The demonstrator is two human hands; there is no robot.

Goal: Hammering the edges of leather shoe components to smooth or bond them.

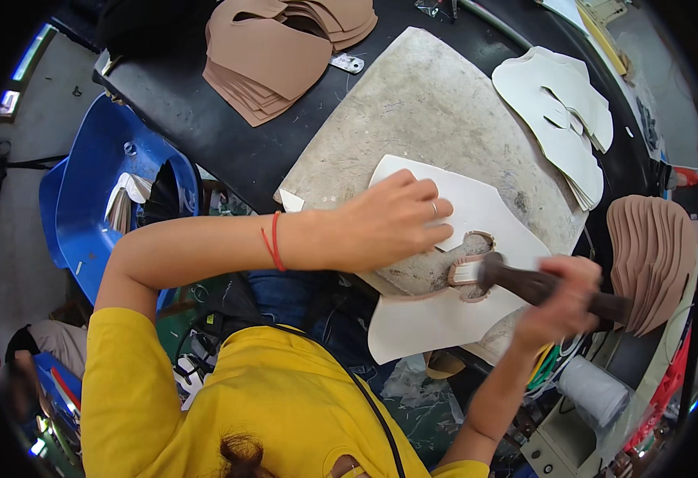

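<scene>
A white shoe upper piece (502,213) with a cut-out opening and brown-edged borders lies on a worn, pale slab (412,95). My left hand (396,221) rests on its upper part, fingers curled down and closed near the opening; their tips are hidden. A ring and a red string bracelet are on that hand and wrist. In my right hand (560,299) is a hammer (524,280), its dark handle wrapped by my fingers. The hammer's dark head is over the notched strip at the opening; whether it touches is unclear. The right hand is slightly blurred.
Brown shoe upper pieces (265,60) are stacked at the back left, and another brown stack (650,259) stands at the right. White pieces (552,111) lie at the back right. A blue plastic tub (86,191) is at the left. A white thread cone (596,390) sits lower right.
</scene>
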